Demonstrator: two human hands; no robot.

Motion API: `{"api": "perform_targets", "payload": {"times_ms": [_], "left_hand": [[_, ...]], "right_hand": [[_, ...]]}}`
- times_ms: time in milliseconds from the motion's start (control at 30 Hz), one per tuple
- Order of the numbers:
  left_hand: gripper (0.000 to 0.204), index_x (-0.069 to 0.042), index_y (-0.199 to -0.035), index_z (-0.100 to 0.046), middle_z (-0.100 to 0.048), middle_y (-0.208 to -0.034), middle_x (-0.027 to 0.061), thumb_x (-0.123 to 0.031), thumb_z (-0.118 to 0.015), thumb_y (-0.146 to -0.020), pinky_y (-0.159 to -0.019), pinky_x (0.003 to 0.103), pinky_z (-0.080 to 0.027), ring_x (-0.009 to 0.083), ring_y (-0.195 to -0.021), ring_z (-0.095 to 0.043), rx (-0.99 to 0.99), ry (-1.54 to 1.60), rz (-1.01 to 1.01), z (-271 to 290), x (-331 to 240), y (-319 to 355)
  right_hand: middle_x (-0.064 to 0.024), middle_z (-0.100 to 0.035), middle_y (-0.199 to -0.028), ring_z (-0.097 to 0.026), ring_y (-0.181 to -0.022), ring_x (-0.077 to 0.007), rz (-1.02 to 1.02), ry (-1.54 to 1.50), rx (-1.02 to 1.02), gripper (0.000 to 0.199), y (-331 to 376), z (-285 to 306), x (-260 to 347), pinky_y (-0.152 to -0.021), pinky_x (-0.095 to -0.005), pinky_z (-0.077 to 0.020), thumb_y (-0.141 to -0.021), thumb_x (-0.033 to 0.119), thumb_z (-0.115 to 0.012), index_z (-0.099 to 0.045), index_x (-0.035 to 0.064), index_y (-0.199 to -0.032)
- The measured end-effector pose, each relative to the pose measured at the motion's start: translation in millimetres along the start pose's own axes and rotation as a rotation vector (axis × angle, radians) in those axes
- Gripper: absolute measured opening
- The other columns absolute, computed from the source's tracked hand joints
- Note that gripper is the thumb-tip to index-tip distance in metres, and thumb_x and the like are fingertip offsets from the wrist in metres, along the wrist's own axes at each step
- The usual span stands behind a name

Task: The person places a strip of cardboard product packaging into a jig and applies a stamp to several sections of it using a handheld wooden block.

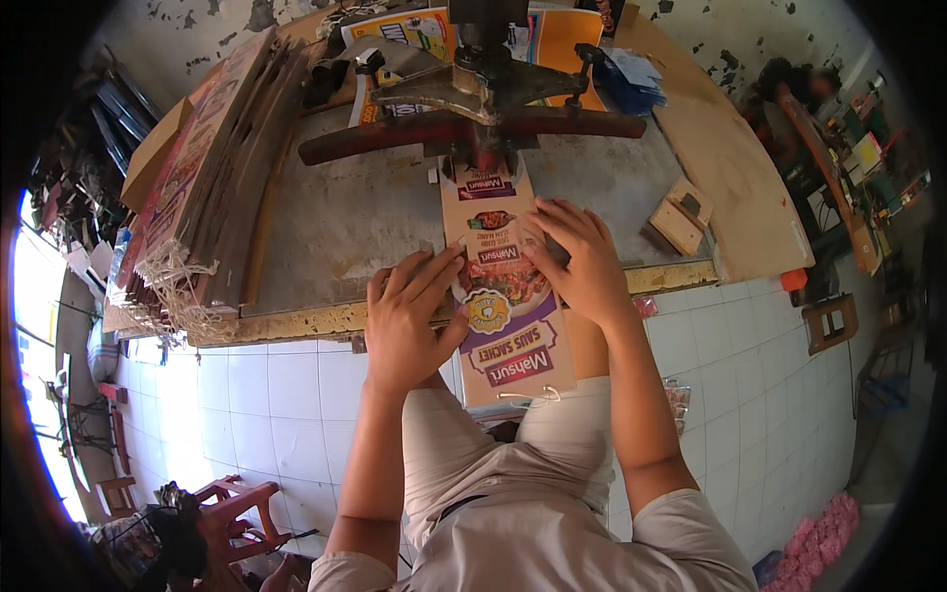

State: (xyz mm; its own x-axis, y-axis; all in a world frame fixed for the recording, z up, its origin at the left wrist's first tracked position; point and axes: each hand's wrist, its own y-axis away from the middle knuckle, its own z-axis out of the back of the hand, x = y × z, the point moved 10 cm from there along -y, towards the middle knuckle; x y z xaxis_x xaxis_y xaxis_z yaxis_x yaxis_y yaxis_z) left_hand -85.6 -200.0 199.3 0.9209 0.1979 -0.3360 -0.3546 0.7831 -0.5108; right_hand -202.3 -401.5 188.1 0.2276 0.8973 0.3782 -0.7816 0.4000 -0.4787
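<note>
A long printed cardboard strip (505, 345), coloured purple, tan and red, lies lengthwise in front of me. Its far end sits beneath the head of a dark metal press (483, 94); the near end, with a small white string loop (533, 397), juts past the table edge over my lap. My left hand (409, 321) lies along the strip's left side, fingers stretched and fingertips at its edge. On the right side rests my right hand (584, 261), fingers extended forward and thumb over the printed face. Neither hand is wrapped round the strip.
At the left of the worktable (335, 212) leans a thick stack of printed cardboard boards (197, 187) with white strings. A small wooden block (681, 217) sits at right. Behind the press are colourful printed sheets (572, 64). A red stool (237, 513) stands at lower left.
</note>
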Motion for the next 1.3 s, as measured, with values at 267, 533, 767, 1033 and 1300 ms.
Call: {"api": "perform_targets", "payload": {"times_ms": [267,533,767,1033,1300], "left_hand": [[0.055,-0.01,-0.144,-0.075,-0.07,-0.158,-0.0015,-0.03,-0.077,-0.093,-0.119,0.05,-0.042,0.0284,-0.144,-0.061,0.011,-0.026,0.01,-1.0,0.6,0.5],[0.055,-0.011,-0.145,-0.075,-0.069,-0.159,-0.0019,-0.029,-0.076,-0.093,-0.12,0.049,-0.041,0.0279,-0.144,-0.061,0.004,-0.032,0.008,-2.9,1.8,0.4],[0.06,-0.01,-0.147,-0.074,-0.07,-0.159,-0.0006,-0.019,-0.076,-0.087,-0.122,0.05,-0.04,0.0299,-0.145,-0.061,0.005,-0.012,0.023,-1.4,0.0,0.7],[0.062,-0.011,-0.148,-0.074,-0.069,-0.16,-0.0001,-0.019,-0.075,-0.087,-0.122,0.05,-0.04,0.03,-0.145,-0.061,0.011,-0.009,0.022,-2.5,1.8,1.8],[0.058,-0.01,-0.147,-0.074,-0.069,-0.159,-0.0014,-0.025,-0.076,-0.09,-0.121,0.049,-0.041,0.0284,-0.144,-0.061,0.007,-0.029,0.004,-2.7,0.4,1.2]], "right_hand": [[-0.0103,-0.066,-0.16,-0.054,-0.155,-0.0332,0.004,0.002,0.012,0.047,-1.8,0.5,0.7,-0.131,-0.0579,-0.0364,-0.106,0.037,-0.077,-0.074,0.0077,-0.144],[-0.0108,-0.067,-0.16,-0.054,-0.156,-0.0326,-0.005,0.006,0.01,0.048,-1.8,-1.3,-0.6,-0.131,-0.0567,-0.0363,-0.107,0.038,-0.077,-0.074,0.0075,-0.144],[-0.0104,-0.066,-0.161,-0.055,-0.155,-0.0324,0.005,0.017,-0.004,0.049,-1.2,-1.9,-1.6,-0.131,-0.0557,-0.0367,-0.107,0.039,-0.076,-0.074,0.0077,-0.144],[-0.0101,-0.066,-0.16,-0.055,-0.155,-0.0326,-0.001,0.006,0.0,0.048,-1.1,-0.9,0.0,-0.13,-0.0564,-0.0372,-0.107,0.039,-0.076,-0.074,0.0091,-0.144],[-0.0106,-0.065,-0.161,-0.053,-0.157,-0.0322,-0.013,0.005,0.01,0.049,0.0,-1.2,-1.1,-0.132,-0.0562,-0.0358,-0.107,0.038,-0.076,-0.073,0.0078,-0.145]]}}
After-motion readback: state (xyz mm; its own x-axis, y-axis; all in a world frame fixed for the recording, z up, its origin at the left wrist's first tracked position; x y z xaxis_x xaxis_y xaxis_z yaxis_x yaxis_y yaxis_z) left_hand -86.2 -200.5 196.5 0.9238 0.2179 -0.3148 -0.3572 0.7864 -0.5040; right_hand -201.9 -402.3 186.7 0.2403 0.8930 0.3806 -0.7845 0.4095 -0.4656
